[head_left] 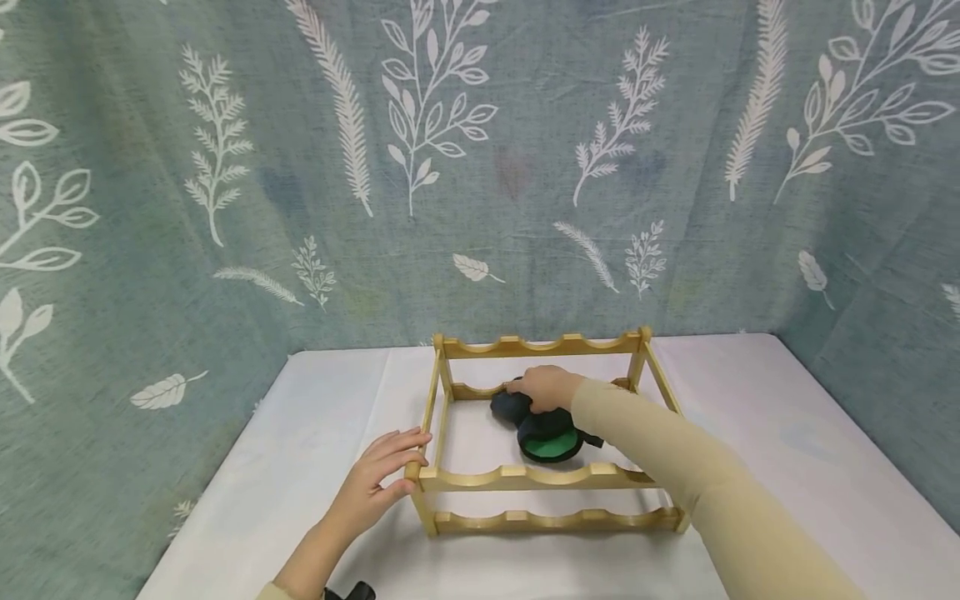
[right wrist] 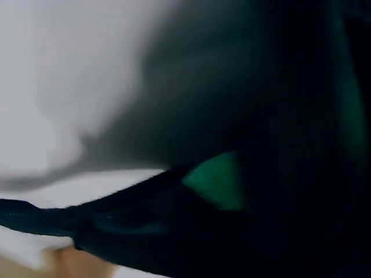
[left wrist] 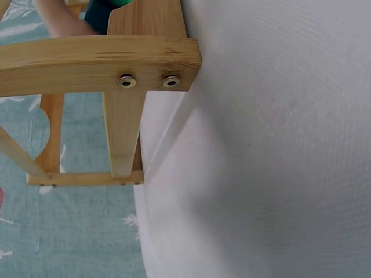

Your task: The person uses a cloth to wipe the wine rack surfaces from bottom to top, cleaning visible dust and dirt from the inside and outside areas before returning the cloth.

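Observation:
A light wooden rack (head_left: 517, 478) with scalloped rails stands on the white-covered table. At its left front corner my left hand (head_left: 380, 475) rests on the side, fingers fairly straight and spread. My right hand (head_left: 551, 387) reaches inside the rack from above and grips a dark, soft cloth item (head_left: 512, 407). This item has a rounded opening with a green inner face (head_left: 552, 446) and a short dark strap (head_left: 592, 439). In the right wrist view the dark cloth (right wrist: 133, 231) looms close and blurred, the strap running left. My right fingertips are partly hidden by the item.
White cloth covers the table (head_left: 787, 433). Patterned blue-green curtains (head_left: 510, 167) hang behind it and along both sides. A small black object (head_left: 360, 592) shows at the bottom edge near my left wrist. In the left wrist view, the rack's end (left wrist: 156, 63) has two metal screws.

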A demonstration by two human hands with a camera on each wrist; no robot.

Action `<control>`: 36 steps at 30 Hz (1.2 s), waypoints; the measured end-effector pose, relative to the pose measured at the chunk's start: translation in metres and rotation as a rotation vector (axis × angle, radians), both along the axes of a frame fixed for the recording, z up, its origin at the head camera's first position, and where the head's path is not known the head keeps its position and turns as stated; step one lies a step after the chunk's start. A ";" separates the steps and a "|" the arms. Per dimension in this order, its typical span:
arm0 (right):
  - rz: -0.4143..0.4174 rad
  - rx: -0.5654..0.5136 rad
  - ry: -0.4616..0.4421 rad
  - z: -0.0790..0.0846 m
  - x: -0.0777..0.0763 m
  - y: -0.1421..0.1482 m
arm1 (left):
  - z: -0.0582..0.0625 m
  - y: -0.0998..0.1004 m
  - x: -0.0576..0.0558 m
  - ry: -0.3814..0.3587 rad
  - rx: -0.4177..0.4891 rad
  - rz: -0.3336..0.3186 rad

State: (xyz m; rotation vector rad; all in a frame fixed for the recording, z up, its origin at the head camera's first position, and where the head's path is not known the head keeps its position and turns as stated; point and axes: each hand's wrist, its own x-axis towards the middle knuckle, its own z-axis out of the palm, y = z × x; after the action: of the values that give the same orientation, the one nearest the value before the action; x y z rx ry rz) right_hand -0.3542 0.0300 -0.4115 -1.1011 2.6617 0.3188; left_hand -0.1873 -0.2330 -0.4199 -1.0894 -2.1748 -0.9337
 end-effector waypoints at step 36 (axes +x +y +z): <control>0.072 -0.129 0.027 0.014 0.011 -0.045 | 0.024 0.010 0.011 0.029 0.020 -0.050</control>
State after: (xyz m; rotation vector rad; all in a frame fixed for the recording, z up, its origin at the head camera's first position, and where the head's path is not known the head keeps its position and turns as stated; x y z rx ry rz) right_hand -0.3436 -0.0152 -0.3980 -1.2417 2.7038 0.1784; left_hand -0.1760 -0.2227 -0.3963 -1.1461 -2.1193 -0.9538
